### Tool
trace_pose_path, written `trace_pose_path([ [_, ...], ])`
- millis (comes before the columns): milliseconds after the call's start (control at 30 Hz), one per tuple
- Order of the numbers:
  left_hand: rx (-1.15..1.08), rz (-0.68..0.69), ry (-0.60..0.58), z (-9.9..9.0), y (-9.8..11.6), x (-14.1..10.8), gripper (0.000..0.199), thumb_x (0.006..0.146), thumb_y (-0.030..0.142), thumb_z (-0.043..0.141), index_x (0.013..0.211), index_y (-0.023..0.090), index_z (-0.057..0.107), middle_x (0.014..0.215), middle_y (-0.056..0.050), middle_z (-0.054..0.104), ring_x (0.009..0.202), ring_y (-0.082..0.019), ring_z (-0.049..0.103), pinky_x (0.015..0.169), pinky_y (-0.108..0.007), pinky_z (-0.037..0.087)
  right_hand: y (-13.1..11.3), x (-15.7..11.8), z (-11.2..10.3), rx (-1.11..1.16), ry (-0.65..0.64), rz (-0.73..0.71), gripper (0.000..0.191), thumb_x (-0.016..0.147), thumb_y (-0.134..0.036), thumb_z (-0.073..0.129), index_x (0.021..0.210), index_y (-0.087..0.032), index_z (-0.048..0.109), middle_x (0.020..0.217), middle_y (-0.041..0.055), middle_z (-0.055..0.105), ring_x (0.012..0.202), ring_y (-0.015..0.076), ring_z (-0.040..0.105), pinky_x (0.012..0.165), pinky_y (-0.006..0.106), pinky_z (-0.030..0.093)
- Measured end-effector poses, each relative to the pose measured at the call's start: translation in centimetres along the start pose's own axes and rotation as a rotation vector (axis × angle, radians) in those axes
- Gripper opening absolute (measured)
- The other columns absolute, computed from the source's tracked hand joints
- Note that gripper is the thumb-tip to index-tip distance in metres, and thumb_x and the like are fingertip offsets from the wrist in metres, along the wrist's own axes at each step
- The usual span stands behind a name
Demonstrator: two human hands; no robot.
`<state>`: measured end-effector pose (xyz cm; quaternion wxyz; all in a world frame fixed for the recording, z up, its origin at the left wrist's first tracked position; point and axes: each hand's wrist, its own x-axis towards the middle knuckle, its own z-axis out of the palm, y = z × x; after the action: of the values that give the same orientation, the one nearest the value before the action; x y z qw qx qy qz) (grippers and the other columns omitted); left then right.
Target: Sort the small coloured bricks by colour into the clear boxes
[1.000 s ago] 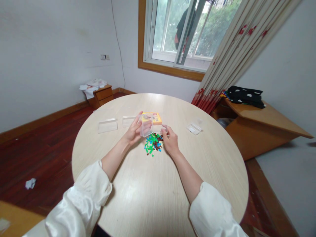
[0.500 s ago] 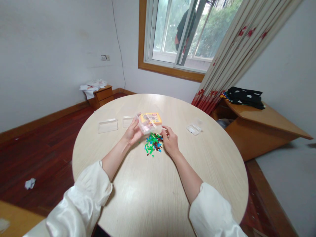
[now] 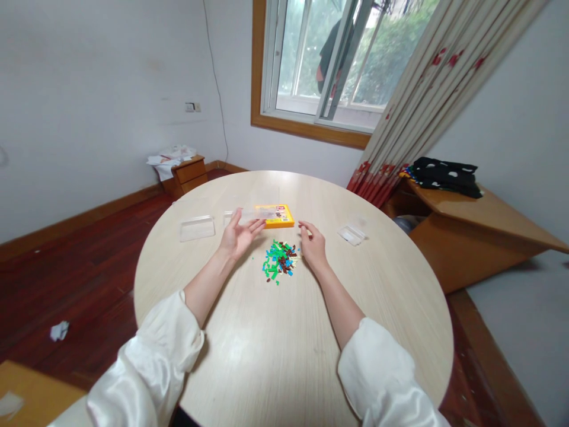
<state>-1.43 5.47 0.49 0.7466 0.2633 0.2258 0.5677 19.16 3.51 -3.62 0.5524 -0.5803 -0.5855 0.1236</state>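
My left hand is palm up, with a clear plastic box seen nearly edge-on between thumb and fingers. Behind it, a yellow-orange box with a printed top lies on the round table. My right hand hovers just right of the loose bricks, its fingers curled; a small dark spot shows at them, too small to name. A pile of small green, blue, brown and cream bricks lies between and slightly below the hands.
On the pale round table, a clear tray stands at the left, with another partly behind my left hand. A small clear case lies open at the right. Beyond are a tilted wooden cabinet and a small drawer unit.
The clear box in my left hand has tilted from showing its broad face to nearly edge-on, uncovering more of the yellow box. My right hand has shifted slightly right, away from the bricks.
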Motion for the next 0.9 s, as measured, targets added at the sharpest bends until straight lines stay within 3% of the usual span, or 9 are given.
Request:
trace_pose_path([
  [133,0.11,0.085,-0.029,0.1,-0.3,-0.2,0.056,0.065,0.04,0.074,0.102,0.026,0.035,0.099,-0.006,0.062,0.097,-0.022,0.065,0.093,-0.036,0.043,1.4,1.8,0.7,-0.214,-0.164,-0.113,0.037,0.085,-0.034,0.045,0.117,-0.024,0.06,0.128,0.0109,0.053,0.123,0.0254,0.042,0.099,0.052,0.036],
  [233,0.216,0.153,-0.047,0.0,-0.6,-0.2,0.054,0.062,0.039,0.076,0.089,0.025,0.032,0.089,0.0,0.064,0.088,-0.018,0.067,0.087,-0.033,0.046,1.7,2.8,1.0,-0.417,-0.338,-0.111,0.041,0.085,-0.041,0.048,0.125,-0.034,0.053,0.142,0.0067,0.039,0.134,0.0312,0.025,0.101,0.062,0.025],
  [300,0.28,0.19,-0.025,-0.2,-0.8,0.0,0.055,0.059,0.039,0.077,0.083,0.024,0.03,0.082,0.004,0.063,0.082,-0.016,0.067,0.082,-0.03,0.047,1.7,3.3,1.1,-0.505,-0.391,-0.104,0.041,0.085,-0.043,0.049,0.126,-0.036,0.052,0.144,0.0054,0.037,0.135,0.0321,0.022,0.102,0.062,0.022],
  [500,0.576,0.394,0.041,-1.0,-1.2,0.7,0.049,0.057,0.04,0.076,0.073,0.021,0.033,0.078,0.003,0.06,0.072,-0.01,0.06,0.068,-0.022,0.046,2.2,4.0,0.5,-0.557,-0.263,-0.061,0.037,0.081,-0.044,0.056,0.114,-0.03,0.062,0.141,0.0073,0.041,0.134,0.0309,0.025,0.102,0.057,0.024],
  [700,0.939,0.496,0.037,-1.4,-1.6,0.7,0.029,0.07,0.039,0.062,0.068,0.019,0.041,0.064,0.005,0.049,0.059,-0.009,0.048,0.058,-0.022,0.039,2.6,3.4,-0.7,-0.638,-0.126,-0.059,0.032,0.08,-0.04,0.058,0.107,-0.025,0.066,0.136,0.0094,0.047,0.128,0.0297,0.031,0.096,0.051,0.031],
  [900,1.388,0.564,0.056,-2.0,-1.9,0.7,0.017,0.078,0.03,0.055,0.068,0.018,0.049,0.059,0.004,0.047,0.057,-0.012,0.044,0.057,-0.024,0.033,2.7,1.8,-2.6,-0.795,-0.018,-0.13,0.027,0.083,-0.035,0.053,0.101,-0.019,0.067,0.128,0.0114,0.055,0.121,0.0296,0.038,0.096,0.049,0.026],
])
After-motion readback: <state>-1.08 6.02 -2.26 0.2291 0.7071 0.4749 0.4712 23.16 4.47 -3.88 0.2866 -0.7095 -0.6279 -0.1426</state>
